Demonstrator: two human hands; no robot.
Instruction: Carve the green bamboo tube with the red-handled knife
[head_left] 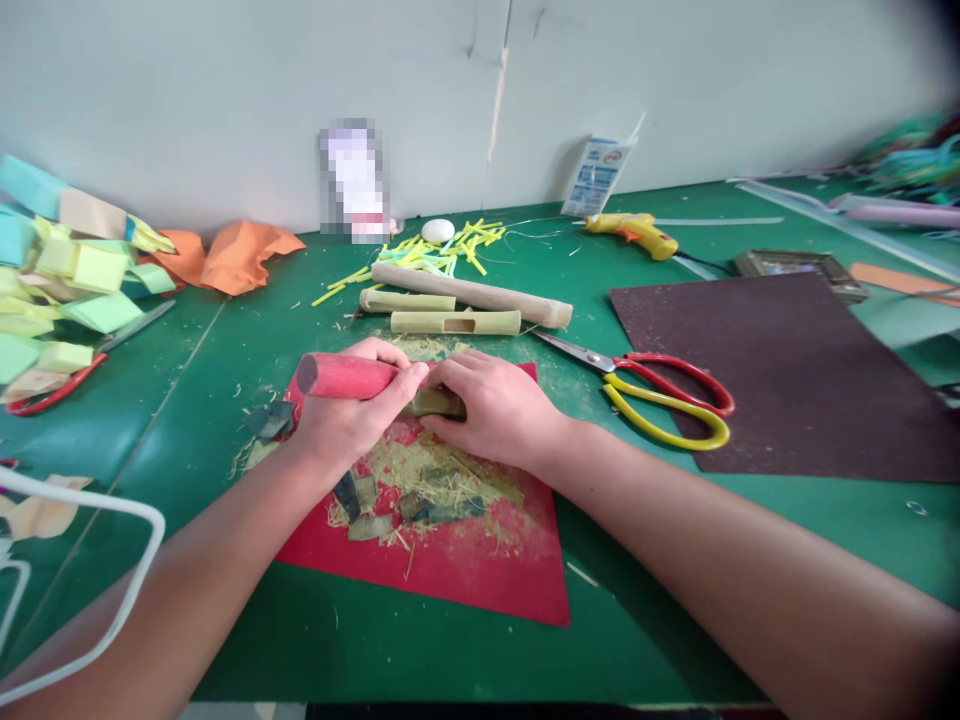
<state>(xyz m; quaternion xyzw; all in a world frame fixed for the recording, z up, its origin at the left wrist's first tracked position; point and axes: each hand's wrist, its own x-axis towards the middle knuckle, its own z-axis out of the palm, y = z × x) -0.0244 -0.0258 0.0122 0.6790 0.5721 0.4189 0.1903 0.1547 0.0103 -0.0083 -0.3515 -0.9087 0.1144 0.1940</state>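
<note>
My left hand (345, 405) is closed around the red handle of a tool (341, 376) that points right. My right hand (495, 410) presses down on a short piece of bamboo (435, 402), its fingers wrapped over it. Both hands meet above a red mat (480, 565) on the green table. The mat is strewn with bamboo shavings and dark bark chips (420, 495). The working end of the tool is hidden between my hands.
Three bamboo sticks (465, 305) lie behind the mat. Red and yellow scissors (660, 395) rest to the right, partly on a dark brown sheet (795, 380). A yellow glue gun (637, 232), yellow strips (442, 250), orange paper (232, 255) and a heap of coloured paper (60, 290) lie further out.
</note>
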